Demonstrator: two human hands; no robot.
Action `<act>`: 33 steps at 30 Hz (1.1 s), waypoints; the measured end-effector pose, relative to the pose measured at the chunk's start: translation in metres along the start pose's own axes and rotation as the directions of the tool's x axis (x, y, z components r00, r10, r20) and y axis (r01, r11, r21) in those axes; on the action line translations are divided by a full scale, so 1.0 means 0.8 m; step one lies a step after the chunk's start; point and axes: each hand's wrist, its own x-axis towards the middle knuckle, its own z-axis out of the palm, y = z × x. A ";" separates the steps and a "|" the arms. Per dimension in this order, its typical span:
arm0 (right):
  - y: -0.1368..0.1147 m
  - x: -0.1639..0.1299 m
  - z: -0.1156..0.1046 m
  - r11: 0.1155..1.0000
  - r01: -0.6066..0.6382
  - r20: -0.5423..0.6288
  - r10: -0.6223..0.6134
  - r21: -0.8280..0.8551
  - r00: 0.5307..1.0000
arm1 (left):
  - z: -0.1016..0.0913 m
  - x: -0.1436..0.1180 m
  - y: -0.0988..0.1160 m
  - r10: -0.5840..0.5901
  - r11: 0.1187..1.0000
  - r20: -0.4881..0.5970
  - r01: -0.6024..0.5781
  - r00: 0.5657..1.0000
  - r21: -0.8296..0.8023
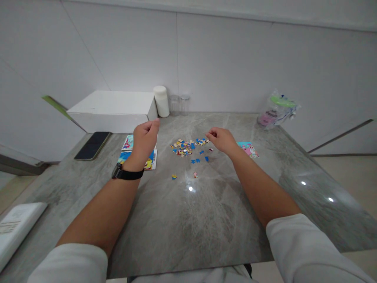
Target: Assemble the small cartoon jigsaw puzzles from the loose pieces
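Observation:
Small jigsaw puzzle pieces (184,147) lie in a loose heap mid-table, blue, yellow and cream. Several blue puzzle pieces (198,160) are spread to the heap's right and front. Nearer me lie a yellow-and-blue piece (174,177) and a pinkish piece (195,175). My right hand (221,138) is closed in a pinch, its fingertips beside the heap's right end; whatever it may hold is hidden. Left of the heap, my left hand (145,136) has its fingers curled and thumb pressed in, over two colourful picture cards (150,160). Its grip's contents cannot be made out.
A white box (112,108), a white bottle (161,102) and two clear glass jars (179,105) stand along the wall. A phone (93,146) lies at left. At right are a pink picture card (249,149) and a plastic-wrapped tub (277,110). A white object (20,224) sits front left.

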 end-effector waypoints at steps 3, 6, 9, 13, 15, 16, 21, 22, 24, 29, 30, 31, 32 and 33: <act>-0.001 0.000 -0.001 1.000 -0.001 -0.005 0.001 0.000 1.000 | 0.003 -0.002 -0.007 -0.028 0.999 0.004 0.029 1.000 -0.041; -0.002 0.000 0.000 1.000 0.005 0.009 -0.005 -0.001 1.000 | 0.006 -0.002 -0.015 -0.041 0.997 0.014 0.042 0.999 -0.059; -0.001 0.001 0.006 1.000 0.029 0.009 -0.029 0.001 1.000 | 0.007 0.000 -0.025 -0.063 0.995 0.017 0.064 0.998 -0.070; 0.004 0.004 0.016 0.998 0.051 -0.023 -0.050 0.039 0.998 | 0.008 0.003 -0.039 -0.073 0.993 0.006 0.073 0.997 -0.098; 0.007 0.004 0.019 0.996 0.061 -0.032 -0.059 0.066 0.998 | 0.008 0.003 -0.043 -0.084 0.991 0.004 0.084 0.996 -0.107; 0.008 0.004 0.020 0.995 0.067 -0.034 -0.064 0.079 0.997 | 0.008 0.003 -0.044 -0.090 0.990 0.003 0.090 0.996 -0.113; 0.014 0.005 0.021 0.988 0.084 -0.055 -0.078 0.127 0.995 | 0.010 0.000 -0.040 -0.107 0.987 0.028 0.109 0.994 -0.119; 0.015 0.005 0.021 0.988 0.081 -0.065 -0.073 0.133 0.995 | 0.010 -0.001 -0.039 -0.108 0.987 0.040 0.111 0.993 -0.116; 0.019 0.007 0.021 0.989 0.063 -0.090 -0.051 0.137 0.995 | 0.011 -0.002 -0.039 -0.107 0.988 0.059 0.113 0.993 -0.108; 0.030 0.013 0.029 0.997 0.029 -0.111 -0.021 0.073 0.994 | 0.016 -0.003 -0.045 -0.114 0.989 0.072 0.120 0.991 -0.084; 0.033 0.013 0.032 0.998 0.032 -0.102 -0.026 0.051 0.994 | 0.017 -0.003 -0.046 -0.114 0.990 0.071 0.119 0.991 -0.074; 0.035 0.014 0.036 0.999 0.037 -0.092 -0.034 0.026 0.995 | 0.018 -0.003 -0.047 -0.112 0.991 0.070 0.116 0.991 -0.060; 0.037 0.014 0.040 0.999 0.041 -0.081 -0.042 -0.004 0.996 | 0.018 -0.003 -0.047 -0.110 0.993 0.072 0.113 0.991 -0.045; 0.039 0.014 0.044 0.998 0.047 -0.068 -0.050 -0.035 0.996 | 0.019 -0.004 -0.048 -0.107 0.994 0.075 0.110 0.991 -0.029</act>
